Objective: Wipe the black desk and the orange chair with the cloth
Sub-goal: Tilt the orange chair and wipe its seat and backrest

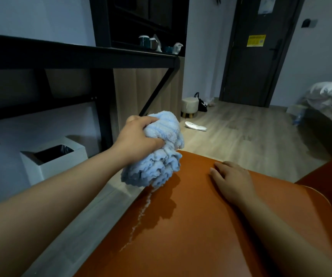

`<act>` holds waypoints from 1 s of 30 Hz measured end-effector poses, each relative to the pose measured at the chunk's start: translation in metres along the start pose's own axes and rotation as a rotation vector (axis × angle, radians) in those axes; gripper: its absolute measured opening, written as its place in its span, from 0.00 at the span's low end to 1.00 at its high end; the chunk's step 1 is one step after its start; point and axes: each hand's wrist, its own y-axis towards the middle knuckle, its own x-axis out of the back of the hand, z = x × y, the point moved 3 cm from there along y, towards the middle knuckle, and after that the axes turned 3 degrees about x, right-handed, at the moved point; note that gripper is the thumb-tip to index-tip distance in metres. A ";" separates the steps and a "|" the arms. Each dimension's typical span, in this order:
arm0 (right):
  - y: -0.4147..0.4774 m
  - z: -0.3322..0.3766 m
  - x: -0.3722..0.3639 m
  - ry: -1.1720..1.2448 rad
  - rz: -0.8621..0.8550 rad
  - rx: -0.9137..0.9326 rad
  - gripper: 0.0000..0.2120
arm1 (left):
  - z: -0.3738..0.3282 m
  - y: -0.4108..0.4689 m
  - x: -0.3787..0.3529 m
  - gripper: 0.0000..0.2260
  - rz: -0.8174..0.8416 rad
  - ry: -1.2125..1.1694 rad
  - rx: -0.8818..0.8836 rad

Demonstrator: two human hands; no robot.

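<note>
Cloth: pale blue, fluffy, bunched into a ball; gripped in left hand, fingers curled over top, thumb pressed into near side. Lower folds hanging below that hand, just over left front edge of chair seat; contact with seat cannot be told.

Chair seat: orange, smooth, leather-like; directly beneath both hands. Pale streak running down seat from under cloth toward viewer. Darker patch beside streak, possibly shadow or damp.

Right hand: flat on seat, palm down, fingers straight and together, holding nothing; just right of cloth, not touching it.

Desk: black top and frame, up and left of left hand, well apart from cloth. Cups and small white items at desk's far end, beyond left hand.

Bin: white, square, black liner; on floor under desk, left of left forearm.

Stool: small, cream, wooden legs; on floor beyond cloth. Black bag just beside it.

Slipper: white, on wooden floor, beyond right hand.

Door: dark, yellow notice attached, far beyond right hand.

Bedding: white, far right.
</note>
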 end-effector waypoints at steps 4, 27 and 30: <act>0.002 -0.003 -0.007 -0.002 -0.039 -0.009 0.25 | -0.005 0.036 -0.028 0.28 0.015 0.006 0.006; 0.001 -0.006 -0.013 0.020 -0.051 -0.047 0.25 | 0.008 0.078 -0.142 0.31 0.506 0.388 0.241; 0.000 -0.005 -0.012 0.025 -0.049 -0.046 0.25 | 0.005 0.073 -0.139 0.28 0.506 0.397 0.225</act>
